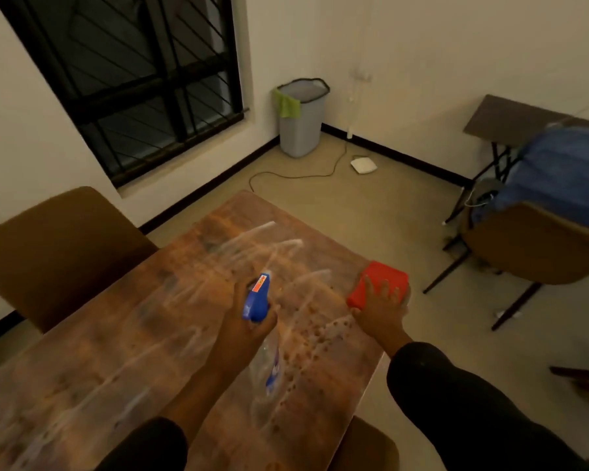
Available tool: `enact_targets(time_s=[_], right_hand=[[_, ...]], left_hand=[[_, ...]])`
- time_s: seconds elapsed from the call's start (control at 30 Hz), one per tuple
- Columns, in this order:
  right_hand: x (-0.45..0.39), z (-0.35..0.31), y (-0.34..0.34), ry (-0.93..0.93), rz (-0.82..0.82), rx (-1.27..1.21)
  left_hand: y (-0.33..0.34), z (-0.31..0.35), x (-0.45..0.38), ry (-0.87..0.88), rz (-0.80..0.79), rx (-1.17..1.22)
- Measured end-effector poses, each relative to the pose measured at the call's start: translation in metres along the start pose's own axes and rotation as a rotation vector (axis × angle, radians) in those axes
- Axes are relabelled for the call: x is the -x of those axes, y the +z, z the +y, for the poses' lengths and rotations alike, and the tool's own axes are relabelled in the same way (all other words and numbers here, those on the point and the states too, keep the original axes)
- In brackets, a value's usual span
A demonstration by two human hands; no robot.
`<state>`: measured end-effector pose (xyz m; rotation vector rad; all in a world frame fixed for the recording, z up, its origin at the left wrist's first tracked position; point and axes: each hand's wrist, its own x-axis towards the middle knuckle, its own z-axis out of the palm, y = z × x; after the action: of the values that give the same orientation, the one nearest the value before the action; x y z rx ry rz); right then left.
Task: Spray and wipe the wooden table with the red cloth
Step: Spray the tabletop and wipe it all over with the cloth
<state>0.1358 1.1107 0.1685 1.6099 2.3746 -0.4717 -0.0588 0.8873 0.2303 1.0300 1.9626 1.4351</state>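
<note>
Head view of the spray-and-wipe cycle, caught at the spraying step. My left hand [249, 321] is curled round the neck of the spray bottle [257, 300], its blue trigger head aimed forward over the middle of the wooden table [123, 338]; I cannot tell whether a finger is pulling the trigger. My right hand [383, 302] lies with fingers spread flat on the red cloth [381, 278], which is folded into a pad and sits at the table's right edge, toward the far corner. Pale wet streaks fan across the far half of the top, and a scatter of dark droplets lies just in front of the bottle. I judge the surface wetted but not yet dried. The next move calls for pressing the cloth down and sweeping it leftward through the streaks, keeping the bottle lifted clear of its path.
</note>
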Motion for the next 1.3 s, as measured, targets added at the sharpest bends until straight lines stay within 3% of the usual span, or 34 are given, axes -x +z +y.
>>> enact_targets(time_s=[0.13,0.23,0.33,0.43,0.57,0.7,0.9,1.07,1.3], right_hand=[[-0.037,0.029,0.030,0.015,-0.193,-0.086],[-0.048,0.012,0.038,-0.015,-0.092,-0.084],[-0.045,-0.034,0.026,-0.196,-0.079,-0.242],[-0.034,-0.093,0.011,-0.227,-0.090,-0.552],[-0.024,-0.161,0.005,-0.090,-0.384,-1.084],[0.003,-0.227,0.008,-0.297,-0.578,-0.986],[0.071,-0.323,0.039,-0.529,-0.474,-0.795],[0.146,-0.408,0.088,-0.438,-0.449,-0.960],[0.254,-0.506,0.174,-0.413,-0.671,-0.982]], left_hand=[[0.028,-0.028,-0.012,-0.030,-0.098,-0.039],[0.027,-0.042,-0.014,-0.076,-0.129,-0.073],[0.014,-0.044,-0.013,-0.120,-0.094,-0.117],[-0.011,-0.039,-0.012,-0.141,-0.027,-0.153],[-0.059,-0.037,0.001,-0.177,0.085,-0.167],[-0.122,-0.040,0.038,-0.191,0.277,-0.157],[-0.221,-0.056,0.115,-0.235,0.461,-0.198],[-0.309,-0.081,0.198,-0.317,0.549,-0.260],[-0.406,-0.126,0.309,-0.385,0.647,-0.274]])
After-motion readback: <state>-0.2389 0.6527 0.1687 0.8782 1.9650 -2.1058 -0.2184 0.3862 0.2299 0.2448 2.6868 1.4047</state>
